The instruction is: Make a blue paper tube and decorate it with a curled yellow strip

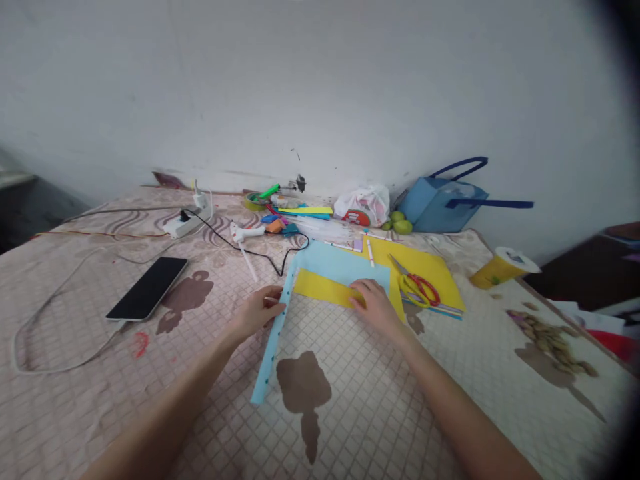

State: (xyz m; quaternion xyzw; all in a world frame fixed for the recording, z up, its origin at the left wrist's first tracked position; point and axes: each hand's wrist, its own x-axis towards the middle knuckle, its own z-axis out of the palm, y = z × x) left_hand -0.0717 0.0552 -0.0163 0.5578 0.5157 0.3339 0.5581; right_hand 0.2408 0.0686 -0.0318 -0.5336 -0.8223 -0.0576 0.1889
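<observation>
Strip point(267, 363), light blue with dark dots along its length, lies slantwise at the center of the surface point(370, 400), its far end against the left edge of a light-blue sheet point(345, 260). Left hand point(255, 310): thumb and fingers pinch the strip near its middle. A slim pale item also shows at these fingers; its type cannot be determined.

Right hand point(375, 303): fingers rest on the right end of a yellow piece point(325, 288), which overlaps the near edge of the light-blue sheet. Whether they grip it cannot be determined. The two hands are apart, with most of the yellow piece between them.

Adjacent items, right side: scissors point(407, 275) with red and yellow handles lie on a yellow sheet point(440, 265); a white marker point(371, 253) lies to their left. Adjacent items, left side: a white glue gun point(250, 232) rests beyond the left hand, and a phone point(147, 288) with a white cable lies well apart from it. A blue bag point(440, 205) stands at the rear right.
</observation>
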